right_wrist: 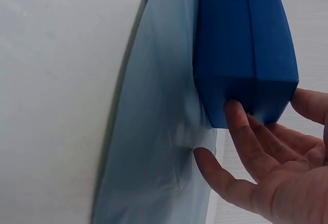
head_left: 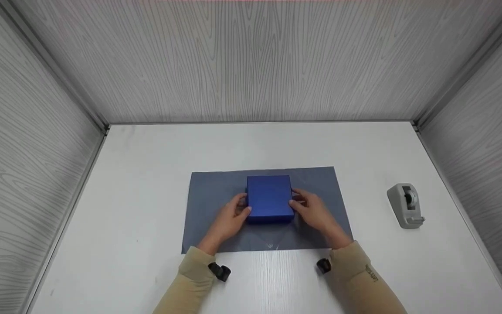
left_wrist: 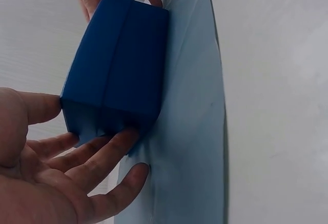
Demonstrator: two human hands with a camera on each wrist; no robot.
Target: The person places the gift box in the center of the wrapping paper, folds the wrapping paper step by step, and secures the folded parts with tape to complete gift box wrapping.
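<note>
My left hand (head_left: 230, 216) and right hand (head_left: 313, 210), fingers straight, press the blue box (head_left: 269, 199) from both sides, steadying it on the wrapping paper (head_left: 207, 192).

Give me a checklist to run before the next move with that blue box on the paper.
1. Blue box sits on the grey paper sheet, roughly centred left to right: ok.
2. Left hand has a grip on the box's left side, straight fingers pressed against it: ok.
3. Right hand touches the box's right side, fingers straight: ok.
4. Paper lies flat on the white table, no edge folded up: ok.
5. Tape dispenser stands to the right, apart from the paper: ok.
6. Tape loaded in the dispenser and a free end ready: cannot tell.
</note>
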